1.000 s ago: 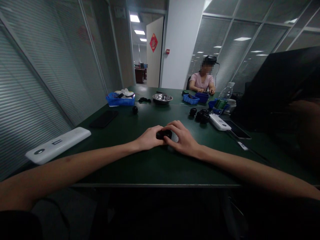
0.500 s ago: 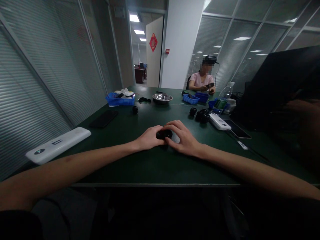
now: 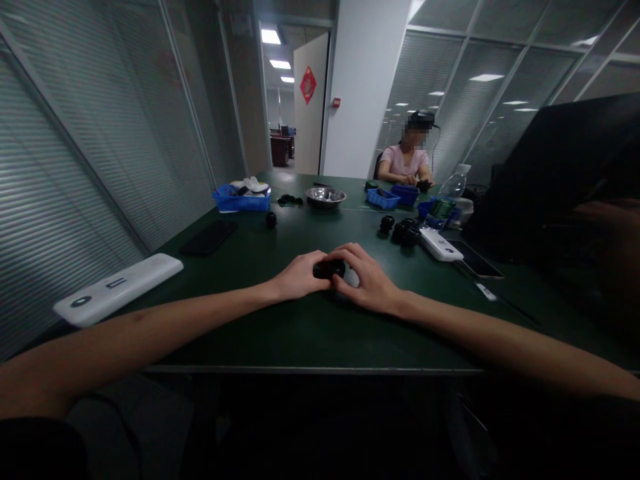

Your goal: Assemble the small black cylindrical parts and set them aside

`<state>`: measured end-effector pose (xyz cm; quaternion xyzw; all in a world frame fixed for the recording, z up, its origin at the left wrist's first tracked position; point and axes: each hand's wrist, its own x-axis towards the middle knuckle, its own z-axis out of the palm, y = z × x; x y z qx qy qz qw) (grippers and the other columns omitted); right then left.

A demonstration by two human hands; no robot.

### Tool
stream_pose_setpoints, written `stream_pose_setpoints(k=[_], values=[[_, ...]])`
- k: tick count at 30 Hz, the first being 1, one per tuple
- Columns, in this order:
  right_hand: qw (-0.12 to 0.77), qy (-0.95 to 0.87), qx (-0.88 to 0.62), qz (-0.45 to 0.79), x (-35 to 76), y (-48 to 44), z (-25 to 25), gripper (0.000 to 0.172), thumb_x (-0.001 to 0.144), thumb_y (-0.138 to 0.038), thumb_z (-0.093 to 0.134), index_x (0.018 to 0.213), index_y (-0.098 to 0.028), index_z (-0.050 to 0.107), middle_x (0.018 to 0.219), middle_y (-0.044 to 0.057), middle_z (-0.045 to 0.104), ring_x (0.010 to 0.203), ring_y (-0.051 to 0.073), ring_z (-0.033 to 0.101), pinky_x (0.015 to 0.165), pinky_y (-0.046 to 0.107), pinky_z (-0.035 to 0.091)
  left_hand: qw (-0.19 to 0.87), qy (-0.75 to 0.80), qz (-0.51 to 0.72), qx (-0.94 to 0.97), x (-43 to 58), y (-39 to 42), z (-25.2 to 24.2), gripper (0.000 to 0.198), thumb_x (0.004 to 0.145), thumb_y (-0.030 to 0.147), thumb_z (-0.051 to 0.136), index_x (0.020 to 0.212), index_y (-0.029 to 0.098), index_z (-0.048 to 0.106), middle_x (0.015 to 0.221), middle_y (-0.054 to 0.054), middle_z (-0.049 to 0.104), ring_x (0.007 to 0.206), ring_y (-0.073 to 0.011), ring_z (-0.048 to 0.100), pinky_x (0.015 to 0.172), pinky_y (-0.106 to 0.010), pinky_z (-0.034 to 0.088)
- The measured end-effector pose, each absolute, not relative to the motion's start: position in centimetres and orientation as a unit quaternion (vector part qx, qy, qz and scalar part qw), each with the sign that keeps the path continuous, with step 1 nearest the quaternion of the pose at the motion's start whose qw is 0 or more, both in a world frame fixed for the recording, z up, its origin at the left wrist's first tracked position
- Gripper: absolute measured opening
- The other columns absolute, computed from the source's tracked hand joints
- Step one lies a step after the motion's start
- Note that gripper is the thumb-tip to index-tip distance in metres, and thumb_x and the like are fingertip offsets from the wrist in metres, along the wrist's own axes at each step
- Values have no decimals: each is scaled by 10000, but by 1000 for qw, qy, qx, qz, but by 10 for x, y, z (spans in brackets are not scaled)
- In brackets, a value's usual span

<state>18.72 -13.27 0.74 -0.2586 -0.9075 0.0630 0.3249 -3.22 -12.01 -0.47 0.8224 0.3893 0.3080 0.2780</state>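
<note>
Black part (image 3: 329,269), small and rounded, sits at the front middle of the green table (image 3: 300,333), pinched between both hands. The left hand (image 3: 299,277) closes its fingertips on the part's left end, and the right hand (image 3: 369,281) curls over its top and right end. Both grips are closed on it with no gap showing. Cannot tell whether it rests on the table or is lifted slightly. Judgement: two-handed work on a piece this small likely goes best with wrists braced on the table, one hand steadying while the other does the fine motion, and light, even pressure so it doesn't slip out.

Counts:
- one held part
- one loose black piece (image 3: 271,219) further back on the left
- one dark cluster (image 3: 403,231) of similar pieces, maybe four, too dim to count surely
- two white devices: near-left device (image 3: 117,289) and right device (image 3: 440,244)
- two phones: left phone (image 3: 209,237) and right phone (image 3: 477,262)
- one steel bowl (image 3: 325,197)
- three clear blue trays: left tray (image 3: 240,199), middle tray (image 3: 383,198) and back tray (image 3: 406,194)
- one water bottle (image 3: 446,195)
- one co-worker (image 3: 407,161), at the far end
</note>
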Motion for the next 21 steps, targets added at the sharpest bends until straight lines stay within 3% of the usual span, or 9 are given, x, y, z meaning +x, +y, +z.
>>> stream_pose_setpoints(k=[7,11,16,21], values=[[348,-885,-302,72,187,-133,7,388,924,-311,682,1274,-211,547,1141,109,603,1064,290,597,922,474,532,293,376,315,820,-33,-121,-5,446,770,298,779,1187,160,702,1144,-95,716,1006,-273,671,876,-377,524],[343,-897,-266,89,187,-133,6,360,924,-235,626,1273,-213,540,1198,113,620,1097,285,597,948,470,526,295,388,317,814,-33,-120,-6,446,769,305,786,1177,147,703,1126,-103,722,1011,-283,676,880,-387,530],[358,-879,-308,63,187,-131,4,402,928,-334,683,1285,-210,544,1156,110,600,1074,289,585,939,472,517,293,369,319,822,-33,-119,-7,458,776,311,785,1194,143,702,1165,-110,715,1044,-288,672,893,-388,526],[344,-894,-273,87,187,-131,4,385,906,-235,629,1280,-204,540,1176,109,627,1070,279,590,939,455,510,295,386,315,815,-33,-118,-9,507,779,316,787,1241,138,679,1187,-114,716,1047,-290,679,911,-395,526]])
